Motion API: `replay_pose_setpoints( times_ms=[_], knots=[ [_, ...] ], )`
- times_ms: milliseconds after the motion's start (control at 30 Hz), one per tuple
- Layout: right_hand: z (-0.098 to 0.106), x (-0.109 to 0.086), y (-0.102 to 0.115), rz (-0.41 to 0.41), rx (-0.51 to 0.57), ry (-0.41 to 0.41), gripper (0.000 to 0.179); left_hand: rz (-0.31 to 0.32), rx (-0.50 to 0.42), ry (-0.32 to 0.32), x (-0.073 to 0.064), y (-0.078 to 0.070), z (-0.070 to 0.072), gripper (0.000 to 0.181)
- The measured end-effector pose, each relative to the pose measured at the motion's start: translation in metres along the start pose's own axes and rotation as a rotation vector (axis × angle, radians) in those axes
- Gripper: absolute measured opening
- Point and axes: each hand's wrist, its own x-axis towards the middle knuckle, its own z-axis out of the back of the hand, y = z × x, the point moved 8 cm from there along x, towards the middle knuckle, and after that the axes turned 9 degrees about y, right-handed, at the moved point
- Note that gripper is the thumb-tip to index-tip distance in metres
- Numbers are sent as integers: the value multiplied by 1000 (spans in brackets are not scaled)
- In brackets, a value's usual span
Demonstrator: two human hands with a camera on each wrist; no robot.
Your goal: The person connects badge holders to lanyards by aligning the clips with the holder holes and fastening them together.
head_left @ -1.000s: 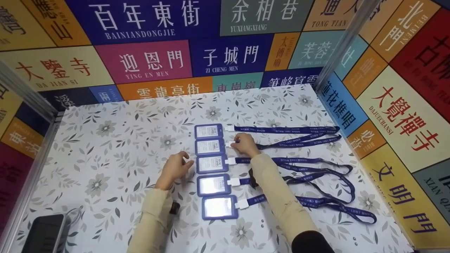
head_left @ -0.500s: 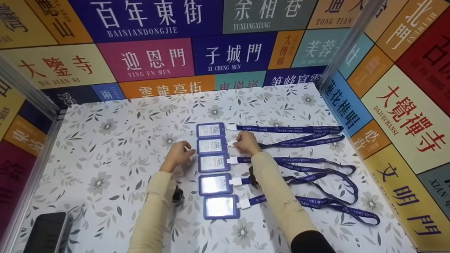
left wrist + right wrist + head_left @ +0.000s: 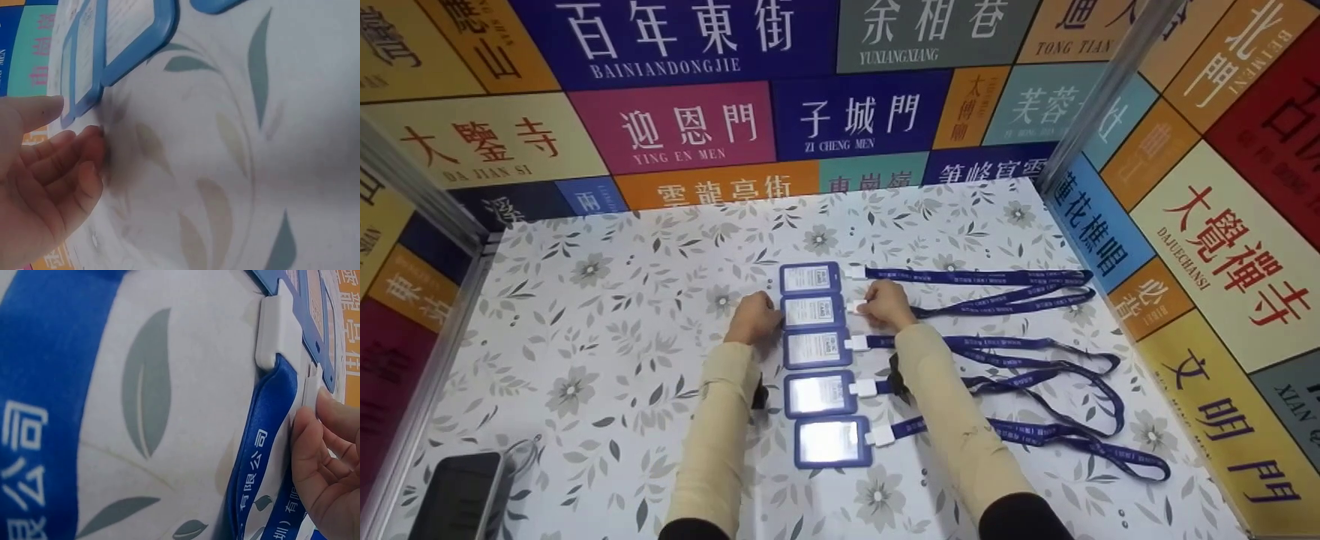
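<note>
Several blue badge holders with white cards lie in a column on the table. My left hand (image 3: 754, 319) is at the left edge of the second badge holder from the back (image 3: 811, 311). In the left wrist view, that hand's thumb (image 3: 48, 108) extends by the badge edges, with a gap to the bent fingers; contact is unclear. My right hand (image 3: 889, 306) pinches the white clip (image 3: 310, 389) of that badge's lanyard between thumb and forefinger. From there the blue lanyard (image 3: 1005, 304) runs right. The backmost badge holder (image 3: 810, 278) lies just beyond.
Nearer me lie a third badge holder (image 3: 816, 348) and two more, the front one (image 3: 832, 442) shining with glare. Their lanyards (image 3: 1080, 435) loop toward the right edge. A dark-screened device (image 3: 457, 495) with a cable sits front left. Printed panels (image 3: 675, 124) wall the table in.
My left hand has moved right and slightly away from me, up to the second badge holder's left edge. The right hand keeps its pinch on the clip. The view shifted slightly.
</note>
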Motion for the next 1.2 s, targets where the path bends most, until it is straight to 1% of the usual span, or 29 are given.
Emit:
replay_pose_setpoints(
  times_ms=[133,267,467,567,667,833,900,1033,1200],
  knots=[
    [-2,1,0,-6,15,15,19,8,57,-21,2,-1,-6,19],
    [-5,1,-2,-27,48,44,19,42,88,-33,3,1,-12,21],
    [-3,1,3,16,-31,23,19,64,124,-58,6,-1,-16,22],
    [-2,1,7,21,-57,19,19,60,129,-83,7,-4,-15,21],
    [-1,1,10,6,-85,21,20,56,120,-107,8,-6,-14,21],
    [-1,3,13,13,-129,16,21,55,100,-126,8,-6,-13,18],
    [-1,4,13,20,-130,14,20,43,92,-133,8,-6,-12,18],
    [-1,4,15,28,-125,7,18,19,88,-134,9,-7,-11,20],
    [-1,4,17,59,-130,-6,18,10,114,-110,11,-8,-11,24]
  ],
)
